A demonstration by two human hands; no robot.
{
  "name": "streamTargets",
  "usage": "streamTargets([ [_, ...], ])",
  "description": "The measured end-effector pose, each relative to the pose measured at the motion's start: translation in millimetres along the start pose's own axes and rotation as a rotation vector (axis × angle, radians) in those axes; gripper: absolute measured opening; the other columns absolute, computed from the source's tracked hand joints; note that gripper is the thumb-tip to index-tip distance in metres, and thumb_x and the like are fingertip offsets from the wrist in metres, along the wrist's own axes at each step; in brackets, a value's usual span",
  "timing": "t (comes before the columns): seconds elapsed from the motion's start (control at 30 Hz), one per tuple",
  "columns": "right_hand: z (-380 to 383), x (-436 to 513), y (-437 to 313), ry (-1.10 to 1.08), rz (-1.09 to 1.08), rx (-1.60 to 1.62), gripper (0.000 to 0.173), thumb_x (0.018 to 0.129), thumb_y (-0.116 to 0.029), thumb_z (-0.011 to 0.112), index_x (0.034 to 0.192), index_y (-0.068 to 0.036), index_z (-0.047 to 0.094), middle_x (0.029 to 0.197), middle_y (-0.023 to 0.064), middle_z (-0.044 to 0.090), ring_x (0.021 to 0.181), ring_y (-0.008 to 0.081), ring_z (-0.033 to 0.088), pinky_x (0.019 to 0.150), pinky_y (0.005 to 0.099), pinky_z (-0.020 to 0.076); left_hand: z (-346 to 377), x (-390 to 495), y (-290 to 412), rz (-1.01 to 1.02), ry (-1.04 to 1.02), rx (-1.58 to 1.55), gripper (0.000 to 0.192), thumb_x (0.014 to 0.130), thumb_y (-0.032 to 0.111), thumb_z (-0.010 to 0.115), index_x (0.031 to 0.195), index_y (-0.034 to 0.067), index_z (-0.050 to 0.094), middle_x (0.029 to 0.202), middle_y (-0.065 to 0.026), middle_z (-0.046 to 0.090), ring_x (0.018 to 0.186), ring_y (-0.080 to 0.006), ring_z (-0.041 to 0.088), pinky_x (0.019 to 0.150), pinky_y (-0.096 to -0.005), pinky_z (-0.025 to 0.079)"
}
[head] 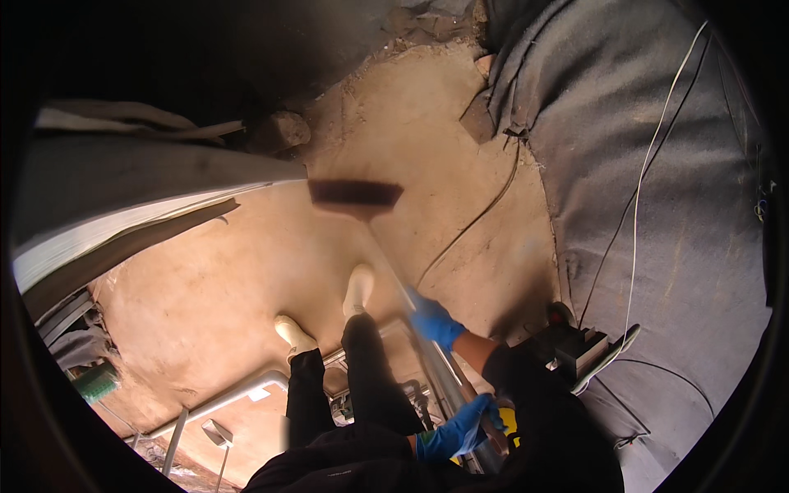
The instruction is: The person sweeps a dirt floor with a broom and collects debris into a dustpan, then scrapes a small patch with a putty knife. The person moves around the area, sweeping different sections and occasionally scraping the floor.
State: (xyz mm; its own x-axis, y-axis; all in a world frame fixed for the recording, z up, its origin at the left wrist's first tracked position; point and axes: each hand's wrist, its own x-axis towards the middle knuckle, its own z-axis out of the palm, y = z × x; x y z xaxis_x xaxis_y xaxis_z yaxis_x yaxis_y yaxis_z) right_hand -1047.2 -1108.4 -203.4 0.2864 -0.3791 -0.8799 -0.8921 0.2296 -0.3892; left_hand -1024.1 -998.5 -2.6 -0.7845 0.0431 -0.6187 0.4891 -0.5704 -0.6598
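Note:
A push broom with dark bristles (355,194) lies out on the dusty tan floor (259,246), its head ahead of my boots and slightly blurred. The long pale handle runs back from it towards my right side. My right hand (434,319), in a blue glove, is closed around the middle of the handle. Lower down, near my waist, my left hand (453,431), also gloved in blue, is wrapped around the handle's upper end. My feet, in white boots (359,286), stand apart on the floor.
Grey fabric sheeting (647,185) hangs at the right, with white and dark cables across it. A black cable (474,222) crosses the floor. Boxes (582,354) stand at lower right. A metal-framed structure (216,400) is near my legs. A rock (290,130) lies at upper left.

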Motion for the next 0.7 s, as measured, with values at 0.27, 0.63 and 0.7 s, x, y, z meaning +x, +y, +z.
streamTargets([
  [0.27, -7.3, -41.9, -6.6, 0.271, 0.089, 0.479, 0.067, 0.088, -0.008, 0.053, 0.148, -0.023, 0.028, 0.059, 0.001, 0.047, 0.04, 0.0108, 0.043, 0.036, 0.0301, 0.0396, -21.7, -62.2, -6.3, -0.057, -0.111, 0.239, 0.034, 0.091, 0.034, 0.061, 0.106, 0.003, 0.058, 0.09, -0.0133, 0.063, 0.081, -0.0251, 0.065, 0.08, -0.034, 0.055],
  [0.63, 215.6, 65.3, -109.4, 0.057, 0.326, 0.957, 0.016, 0.085, -0.004, 0.048, 0.077, -0.013, 0.038, 0.051, -0.0012, 0.038, 0.037, 0.0109, 0.037, 0.033, 0.0259, 0.0344, -254.0, -211.1, 52.6, 0.466, -0.024, 0.195, 0.02, 0.089, 0.023, 0.062, 0.079, 0.006, 0.059, 0.061, -0.0007, 0.053, 0.052, -0.0097, 0.049, 0.048, -0.0242, 0.04],
  [0.7, 278.5, 55.4, -160.3, -0.094, 0.276, 0.947, 0.016, 0.085, -0.002, 0.048, 0.082, -0.015, 0.039, 0.053, -0.0019, 0.037, 0.039, 0.0094, 0.038, 0.034, 0.0247, 0.0354, -304.4, -246.8, 42.2, 0.494, 0.036, 0.153, 0.018, 0.089, 0.022, 0.062, 0.081, 0.005, 0.061, 0.063, -0.0009, 0.055, 0.053, -0.0109, 0.05, 0.049, -0.0242, 0.041],
])
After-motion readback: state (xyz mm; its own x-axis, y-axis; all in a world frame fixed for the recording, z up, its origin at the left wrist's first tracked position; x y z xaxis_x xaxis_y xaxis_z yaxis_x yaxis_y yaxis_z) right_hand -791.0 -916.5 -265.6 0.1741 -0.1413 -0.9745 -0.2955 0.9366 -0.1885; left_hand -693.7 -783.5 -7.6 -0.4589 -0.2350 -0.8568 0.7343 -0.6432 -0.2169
